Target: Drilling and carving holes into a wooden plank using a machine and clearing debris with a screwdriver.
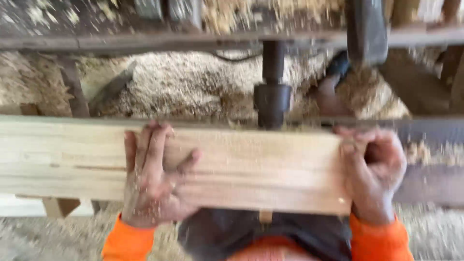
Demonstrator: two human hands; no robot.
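Head view, blurry w/ motion, looks down on a pale wooden plank (241,164) lying crosswise on a machine bench (430,159), its long side running left to right. Left hand (152,181) lies flat on top of the plank, fingers spread wide & pointing away from the person, thumb out toward the middle; sawdust flecks stick to it. Right hand (372,169) is at the plank's right end, fingers curled round the end edge, gripping it. Both wrists come out of orange sleeves (128,241).

Just past the plank's far edge, approx. btwn the two hands, a dark vertical spindle w/ a thicker round chuck (272,99) hangs from a dark crossbar (145,42); its lower tip meets the plank's far edge, can't tell if it touches. Behind it, heaps of sawdust (193,87) cover the ground. More shavings lie on the bench right of the plank & on the floor below.
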